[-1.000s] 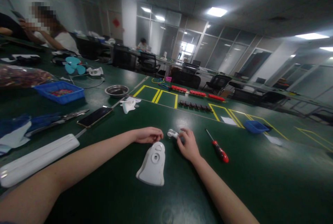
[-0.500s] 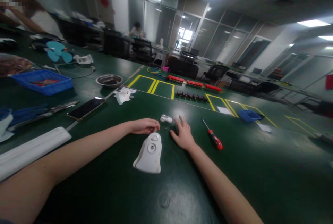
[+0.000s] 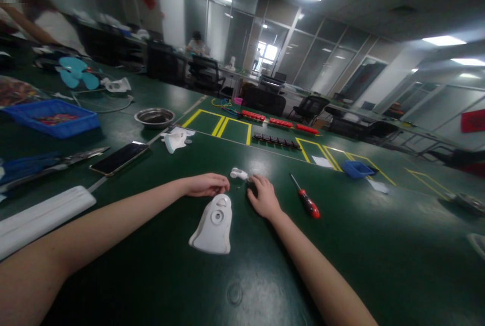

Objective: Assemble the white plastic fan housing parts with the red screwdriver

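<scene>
A white bell-shaped plastic base (image 3: 212,230) with a round socket near its narrow end lies on the dark green table in front of me. My left hand (image 3: 207,184) rests just behind that narrow end, its fingers curled together; whatever they may hold is hidden. A small white plastic part (image 3: 238,173) lies beyond the base, between my hands. My right hand (image 3: 264,198) lies low over the table with bent fingers, thumb apart. Its fingertips are at the right end of the small part; contact is unclear. To its right lies a red-and-black screwdriver (image 3: 306,197).
On the left are a white elongated casing (image 3: 45,217), a phone (image 3: 120,158), a metal bowl (image 3: 154,118), a blue tray (image 3: 71,126) and teal fan blades (image 3: 79,73). Red strips (image 3: 280,123) and a black strip (image 3: 276,140) lie at the back. Another person (image 3: 56,30) sits far left.
My right hand's fingers have drawn in from a spread pose and bent toward the small white part. My left hand stays curled in place. The view has shifted slightly.
</scene>
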`<state>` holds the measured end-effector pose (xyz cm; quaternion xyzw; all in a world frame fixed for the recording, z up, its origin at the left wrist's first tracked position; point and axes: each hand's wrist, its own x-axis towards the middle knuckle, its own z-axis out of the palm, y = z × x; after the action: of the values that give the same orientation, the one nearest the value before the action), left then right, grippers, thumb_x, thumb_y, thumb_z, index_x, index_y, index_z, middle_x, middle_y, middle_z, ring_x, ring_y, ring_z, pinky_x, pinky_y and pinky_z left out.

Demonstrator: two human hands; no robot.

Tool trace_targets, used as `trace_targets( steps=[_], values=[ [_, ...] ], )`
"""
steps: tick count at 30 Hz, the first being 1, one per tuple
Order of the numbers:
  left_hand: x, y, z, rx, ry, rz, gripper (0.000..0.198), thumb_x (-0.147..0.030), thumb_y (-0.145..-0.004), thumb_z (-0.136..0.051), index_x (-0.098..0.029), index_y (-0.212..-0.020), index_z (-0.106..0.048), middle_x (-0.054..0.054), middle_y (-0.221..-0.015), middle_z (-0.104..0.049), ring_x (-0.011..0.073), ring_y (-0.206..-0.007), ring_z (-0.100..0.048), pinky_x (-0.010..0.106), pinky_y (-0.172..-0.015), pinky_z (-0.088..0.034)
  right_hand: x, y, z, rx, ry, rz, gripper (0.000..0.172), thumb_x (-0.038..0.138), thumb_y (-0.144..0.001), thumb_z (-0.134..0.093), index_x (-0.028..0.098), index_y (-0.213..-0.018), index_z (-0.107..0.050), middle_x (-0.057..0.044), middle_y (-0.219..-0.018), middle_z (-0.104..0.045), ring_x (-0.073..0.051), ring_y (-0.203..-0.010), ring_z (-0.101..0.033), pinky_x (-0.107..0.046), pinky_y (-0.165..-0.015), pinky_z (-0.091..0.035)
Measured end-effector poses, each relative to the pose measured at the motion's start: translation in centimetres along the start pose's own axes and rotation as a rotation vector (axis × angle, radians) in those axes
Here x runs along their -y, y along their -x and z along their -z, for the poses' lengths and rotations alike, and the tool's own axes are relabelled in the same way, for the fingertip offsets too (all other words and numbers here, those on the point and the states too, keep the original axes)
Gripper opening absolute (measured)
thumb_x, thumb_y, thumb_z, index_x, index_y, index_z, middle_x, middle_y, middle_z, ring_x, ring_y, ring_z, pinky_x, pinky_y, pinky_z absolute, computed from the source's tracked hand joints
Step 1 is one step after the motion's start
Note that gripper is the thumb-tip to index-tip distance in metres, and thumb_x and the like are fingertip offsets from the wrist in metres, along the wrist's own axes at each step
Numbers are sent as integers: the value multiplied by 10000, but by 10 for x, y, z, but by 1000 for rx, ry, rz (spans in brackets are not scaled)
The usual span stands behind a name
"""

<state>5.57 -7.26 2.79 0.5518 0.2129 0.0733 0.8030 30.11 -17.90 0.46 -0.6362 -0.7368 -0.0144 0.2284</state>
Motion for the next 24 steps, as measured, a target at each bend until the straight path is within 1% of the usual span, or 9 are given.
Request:
trace_targets(
  steps=[3, 7, 10, 12, 14, 16, 18, 19, 24],
  values=[
    [1, -1, 0, 9, 6, -9, 233, -345, -806, -685, -129, -889, -650, 14, -724, -582, 109, -684, -519, 223, -640, -388, 2, 0, 2, -15, -36, 42, 363, 267, -895, -492, 197, -1250, -520, -106, -1244, -573, -248, -1169, -490, -423, -992, -389],
    [1, -1, 0, 15, 11, -5, 220, -338, -809, -681, -131, -880, -653, 15, -726, -582, 109, -685, -519, 224, -644, -393, 7, 1, 6, -36, 11, 73, 302, 271, -905, -491, 184, -1188, -552, -113, -1149, -597, -261, -1094, -512, -424, -953, -409],
    [0, 0, 0, 13, 11, -6, 210, -330, -822, -668, -131, -885, -653, 14, -729, -580, 106, -685, -519, 221, -649, -394, 15, 2, 13, -7, 68, 153, 284, 292, -923, -470, 175, -1156, -581, -123, -1073, -603, -264, -1033, -521, -415, -915, -426],
    [0, 0, 0, 13, 11, -9, 207, -327, -822, -668, -132, -892, -653, 13, -733, -580, 105, -686, -518, 221, -651, -396, 20, 3, 17, 39, 68, 240, 291, 298, -931, -462, 178, -1162, -591, -124, -1101, -602, -257, -1045, -521, -403, -920, -428],
    [0, 1, 0, 12, 10, -10, 210, -328, -819, -672, -132, -891, -652, 11, -732, -579, 103, -684, -517, 220, -650, -395, 23, 2, 20, 83, 43, 312, 310, 304, -937, -463, 187, -1196, -584, -116, -1183, -594, -248, -1114, -506, -397, -960, -411],
    [0, 0, 0, 9, 3, -3, 216, -333, -815, -677, -132, -891, -653, 11, -734, -580, 103, -682, -517, 222, -647, -395, 23, 1, 21, 118, 21, 347, 333, 317, -944, -463, 198, -1237, -569, -99, -1248, -586, -240, -1192, -473, -396, -1002, -384],
    [0, -1, 0, 3, -5, 0, 228, -343, -809, -681, -133, -893, -654, 14, -739, -582, 108, -681, -519, 230, -642, -398, 21, 0, 20, 135, 26, 329, 344, 333, -952, -455, 203, -1249, -568, -87, -1263, -592, -238, -1226, -451, -400, -1019, -368],
    [0, -1, 0, -1, -10, 1, 234, -348, -806, -684, -133, -895, -655, 16, -743, -583, 111, -682, -521, 234, -640, -400, 20, 0, 19, 128, 43, 293, 342, 337, -954, -448, 200, -1240, -576, -88, -1258, -597, -242, -1226, -449, -403, -1018, -367],
    [0, 0, -1, -12, -22, -3, 233, -349, -800, -690, -137, -891, -652, 13, -743, -579, 112, -685, -522, 238, -646, -407, 15, 2, 10, 17, 142, 39, 339, 340, -932, -464, 166, -1189, -598, -125, -1232, -590, -275, -1176, -467, -415, -988, -386]
  ],
)
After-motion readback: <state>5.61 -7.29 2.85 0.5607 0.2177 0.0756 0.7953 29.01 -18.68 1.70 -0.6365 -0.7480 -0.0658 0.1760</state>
